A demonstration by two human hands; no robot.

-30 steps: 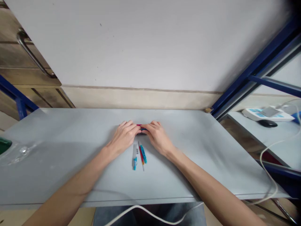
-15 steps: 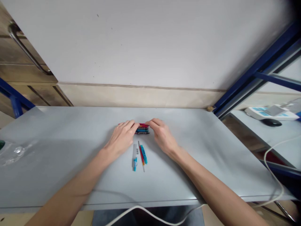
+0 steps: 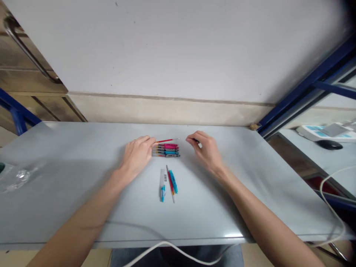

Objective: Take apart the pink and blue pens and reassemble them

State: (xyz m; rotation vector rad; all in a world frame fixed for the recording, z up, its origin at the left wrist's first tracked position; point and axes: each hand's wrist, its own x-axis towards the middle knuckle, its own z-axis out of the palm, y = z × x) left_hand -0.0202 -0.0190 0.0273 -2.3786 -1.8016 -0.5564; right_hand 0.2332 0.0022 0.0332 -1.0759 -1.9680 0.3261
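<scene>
My left hand is closed at the left end of a row of pens. From its fingertips a red pen refill with a pale tip points right, just behind the row. The pens lie side by side, pink, grey and blue; the hand hides their left ends. My right hand is pinched to the right of the row, apart from it. A small dark bit shows at its fingers. Nearer me lie a clear pen barrel with a blue end, a loose red refill and a blue barrel part.
The grey table meets a wall behind. At left lies a clear plastic bag. Blue metal frames stand at both sides. A black mouse and a white device rest on the neighbouring table. A white cable hangs across the front edge.
My right hand has moved right, away from the row. My left hand has shifted slightly left. The red refill and more of the pens now show between the hands.
</scene>
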